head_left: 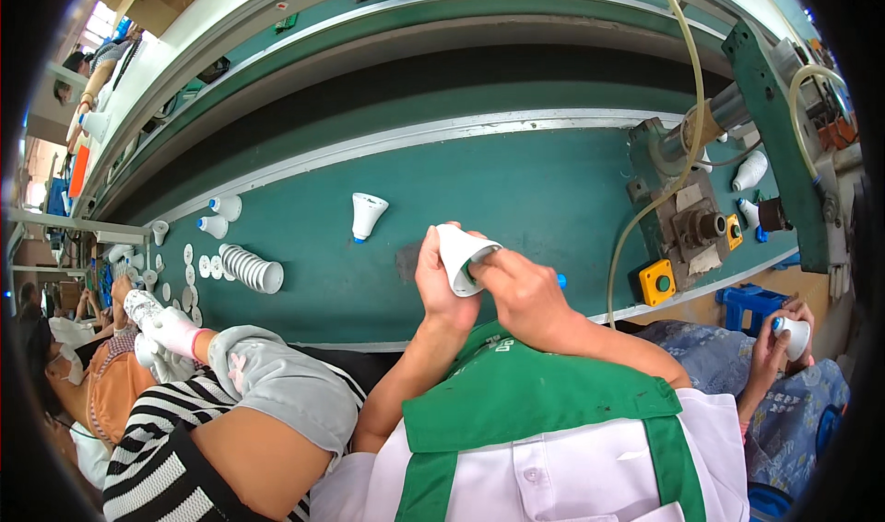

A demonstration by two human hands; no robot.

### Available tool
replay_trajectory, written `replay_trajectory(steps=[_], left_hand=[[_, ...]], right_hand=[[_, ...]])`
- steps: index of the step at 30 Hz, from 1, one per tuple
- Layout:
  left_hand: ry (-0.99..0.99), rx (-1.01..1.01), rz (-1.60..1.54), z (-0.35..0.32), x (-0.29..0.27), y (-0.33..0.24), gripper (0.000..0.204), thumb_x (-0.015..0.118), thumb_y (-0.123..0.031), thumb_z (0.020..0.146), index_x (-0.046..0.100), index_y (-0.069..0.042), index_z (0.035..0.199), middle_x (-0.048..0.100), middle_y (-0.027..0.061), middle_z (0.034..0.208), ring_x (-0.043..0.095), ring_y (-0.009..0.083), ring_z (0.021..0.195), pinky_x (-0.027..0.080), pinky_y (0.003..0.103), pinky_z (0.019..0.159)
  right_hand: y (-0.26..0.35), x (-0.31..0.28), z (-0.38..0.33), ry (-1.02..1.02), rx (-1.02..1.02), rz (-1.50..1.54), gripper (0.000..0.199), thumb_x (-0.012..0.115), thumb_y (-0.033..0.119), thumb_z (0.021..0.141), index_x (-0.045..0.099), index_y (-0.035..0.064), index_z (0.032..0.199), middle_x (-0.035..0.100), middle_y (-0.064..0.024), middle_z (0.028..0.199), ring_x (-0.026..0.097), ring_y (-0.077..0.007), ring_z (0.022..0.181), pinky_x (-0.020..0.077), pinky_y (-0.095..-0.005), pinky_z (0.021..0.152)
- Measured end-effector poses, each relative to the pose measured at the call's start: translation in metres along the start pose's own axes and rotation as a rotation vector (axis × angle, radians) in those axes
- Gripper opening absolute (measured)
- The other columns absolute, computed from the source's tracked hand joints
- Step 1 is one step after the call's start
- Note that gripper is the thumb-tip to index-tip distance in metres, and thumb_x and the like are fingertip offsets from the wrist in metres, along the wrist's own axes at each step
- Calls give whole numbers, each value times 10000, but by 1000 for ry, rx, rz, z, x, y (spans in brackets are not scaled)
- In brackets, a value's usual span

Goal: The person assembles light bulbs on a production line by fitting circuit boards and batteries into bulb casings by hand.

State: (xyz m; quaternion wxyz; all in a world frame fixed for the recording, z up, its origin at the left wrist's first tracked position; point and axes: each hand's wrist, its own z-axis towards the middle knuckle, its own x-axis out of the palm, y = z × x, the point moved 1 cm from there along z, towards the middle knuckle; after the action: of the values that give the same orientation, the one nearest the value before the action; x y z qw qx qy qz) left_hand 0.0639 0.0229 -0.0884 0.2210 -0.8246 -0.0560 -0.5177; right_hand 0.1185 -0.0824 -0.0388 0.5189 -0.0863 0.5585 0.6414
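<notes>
My left hand is wrapped round a white cone-shaped lamp housing, its wide open end turned toward my right hand. The fingers of my right hand are pinched together and reach into that opening. A bit of green shows at the fingertips; I cannot make out what they hold. Another white lamp housing with a blue end stands on the green bench left of my hands. Just beyond my right wrist lies a small blue piece, partly hidden.
A row of nested white housings lies at the left, beside several white discs. On the right stands a metal press with a yellow button box and a hanging hose. Co-workers sit close on both sides; one person's hand holds a lamp housing.
</notes>
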Motion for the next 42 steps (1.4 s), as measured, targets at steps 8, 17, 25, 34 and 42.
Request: replay_trajectory(steps=[8, 17, 25, 34, 42], left_hand=[[-73, -60, -34, 1, -6, 0, 358, 356, -373, 936, 538, -65, 934, 597, 137, 883, 564, 257, 829, 456, 379, 768], [-165, -117, -4, -5, -8, 5, 358, 372, -405, 929, 550, -95, 951, 595, 91, 913, 552, 223, 860, 446, 386, 762], [-83, -67, 26, -10, 5, 6, 356, 331, -397, 949, 475, -76, 1007, 571, 118, 924, 555, 240, 881, 454, 373, 788], [-76, -62, 149, -12, 2, 8, 392, 293, -432, 954, 464, -89, 1039, 562, 83, 978, 542, 220, 919, 440, 365, 808], [24, -106, 180, -16, 12, 12, 422, 258, -429, 960, 464, -77, 1064, 547, 71, 1032, 524, 210, 966, 422, 360, 838]], right_hand=[[-4, -4, 2, 23, 79, 137, 187, 606, -10, 694, 608, -2, 881, 588, -135, 864, 598, -313, 761, 501, -402, 596], [-8, -10, 3, 90, 180, 184, 180, 605, 4, 695, 640, 24, 871, 588, -115, 797, 592, -314, 676, 472, -396, 560], [-8, -7, -4, 84, 141, 131, 217, 546, -45, 704, 617, -16, 907, 565, -107, 885, 594, -294, 739, 473, -398, 553], [-12, -8, -7, 167, 169, 130, 246, 565, -44, 706, 622, 15, 938, 612, -123, 941, 607, -312, 764, 497, -370, 619], [-11, -14, -9, 110, 80, 197, 267, 521, -28, 718, 603, 22, 966, 598, -132, 869, 596, -336, 730, 491, -408, 608]])
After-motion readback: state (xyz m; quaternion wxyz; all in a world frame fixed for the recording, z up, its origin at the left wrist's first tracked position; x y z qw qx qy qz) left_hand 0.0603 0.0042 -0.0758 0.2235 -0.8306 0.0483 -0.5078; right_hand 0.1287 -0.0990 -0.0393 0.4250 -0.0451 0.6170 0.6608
